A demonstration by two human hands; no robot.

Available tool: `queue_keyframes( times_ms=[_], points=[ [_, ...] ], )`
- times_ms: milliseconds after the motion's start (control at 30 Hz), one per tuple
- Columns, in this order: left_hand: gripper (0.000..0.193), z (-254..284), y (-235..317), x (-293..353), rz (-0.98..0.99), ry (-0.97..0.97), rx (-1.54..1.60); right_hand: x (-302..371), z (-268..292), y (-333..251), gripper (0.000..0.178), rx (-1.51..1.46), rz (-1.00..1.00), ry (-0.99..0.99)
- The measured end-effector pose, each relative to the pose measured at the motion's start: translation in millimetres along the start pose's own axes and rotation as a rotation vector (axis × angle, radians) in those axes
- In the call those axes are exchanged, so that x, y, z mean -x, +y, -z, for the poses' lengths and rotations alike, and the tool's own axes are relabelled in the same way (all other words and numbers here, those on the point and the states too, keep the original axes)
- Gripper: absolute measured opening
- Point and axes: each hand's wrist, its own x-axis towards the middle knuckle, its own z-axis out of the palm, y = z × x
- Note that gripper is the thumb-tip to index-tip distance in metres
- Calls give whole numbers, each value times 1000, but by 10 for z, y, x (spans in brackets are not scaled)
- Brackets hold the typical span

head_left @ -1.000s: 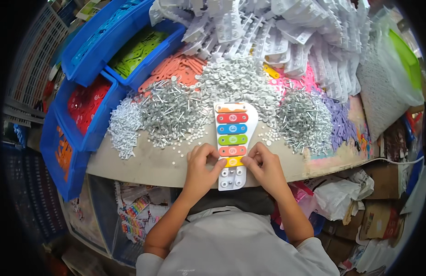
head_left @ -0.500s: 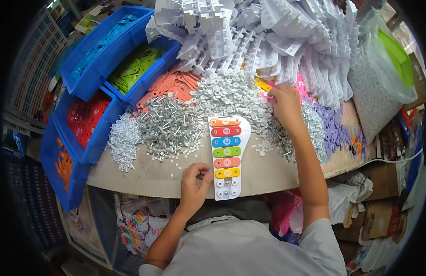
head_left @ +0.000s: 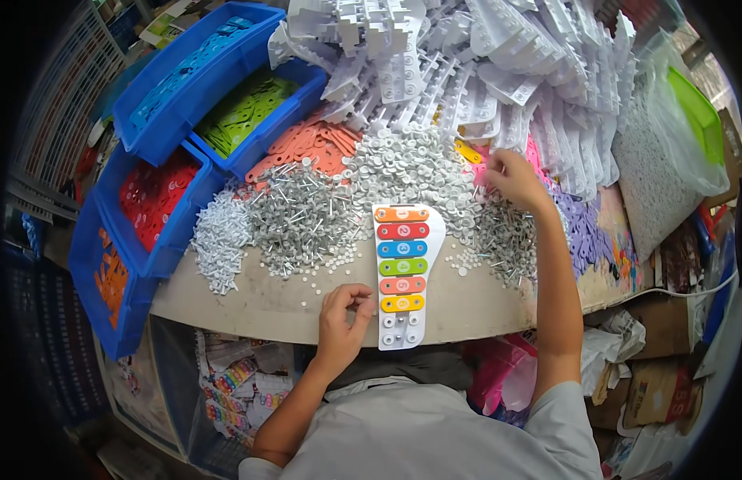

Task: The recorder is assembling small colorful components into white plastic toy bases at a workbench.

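A white xylophone-shaped board (head_left: 435,228) lies near the table's front edge. Numbered bars in orange, red, blue, green, coral and yellow cross it, and the near end shows bare white round posts. Beside its lower left edge is my left hand (head_left: 343,324), fingers half curled and thumb apart, with nothing visible in them. My right hand (head_left: 515,182) reaches to the left edge of a heap of pink bars (head_left: 534,152). Its fingers are pinched together there; whatever they hold is hidden. A loose yellow bar (head_left: 468,152) lies just beyond those fingertips.
White frames (head_left: 515,48) are stacked high at the back. White caps (head_left: 411,172), metal pins (head_left: 299,212), white screws (head_left: 220,240), coral bars (head_left: 311,150) and purple bars (head_left: 583,232) lie heaped. Blue bins (head_left: 139,320) of bars stand left; a clear bag (head_left: 655,168) stands right.
The whole view has shifted slightly, so the table and board appear a little farther right. My right hand has moved slightly right and nearer at the pink heap. My left hand stays beside the board.
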Motion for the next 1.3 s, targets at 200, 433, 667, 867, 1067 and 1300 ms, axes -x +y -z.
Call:
queue_keyframes(
  times_ms=[200, 433, 667, 867, 1067, 1300],
  points=[
    [15, 60, 96, 92, 167, 85, 298, 775, -33, -514, 7, -277, 256, 515],
    [23, -12, 588, -3, 162, -163, 585, 1939, -656, -1338, 17, -1165, -78, 125],
    [15, 40, 415, 119, 295, -169, 425, 2143, -964, -1240, 16, -1047, -170, 7],
    [14, 43, 267, 106, -99, -57, -201, 2153, -1096, -1274, 8, -871, -148, -1],
    [18, -5, 252, 115, -80, -52, -228, 2133, -1154, -1316, 9, -651, -60, 111],
    [20, -51, 227, 95, -36, -76, -204, 2102, -1169, -1042, 15, -617, -110, 39]
  ],
)
